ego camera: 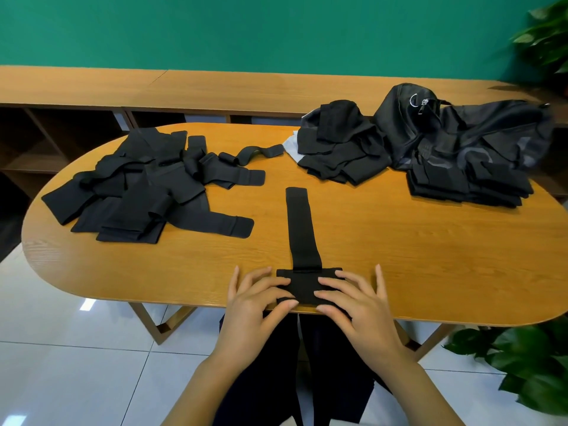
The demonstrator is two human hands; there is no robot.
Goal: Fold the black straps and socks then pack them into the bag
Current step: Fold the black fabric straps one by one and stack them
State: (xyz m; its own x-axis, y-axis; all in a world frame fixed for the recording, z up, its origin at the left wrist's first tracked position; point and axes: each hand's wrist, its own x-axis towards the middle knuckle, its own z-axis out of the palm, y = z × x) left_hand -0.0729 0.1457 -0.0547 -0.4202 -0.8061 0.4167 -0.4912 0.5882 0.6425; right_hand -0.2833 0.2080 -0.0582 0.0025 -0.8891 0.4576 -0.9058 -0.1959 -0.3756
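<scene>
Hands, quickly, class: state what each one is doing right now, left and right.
Left hand: open, fingers pressing down on the folded end of the black strap.
Right hand: open, fingers pressing the same folded end.

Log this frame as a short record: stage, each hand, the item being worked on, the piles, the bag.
stage: folding one strap at the near edge of the table
left hand: fingers press on the strap's near end
right hand: the same, from the other side
strap: flat, far end pointing away from the person
unfolded pile: table's left
folded stack: right of centre
bag: far right, beside the stack
</scene>
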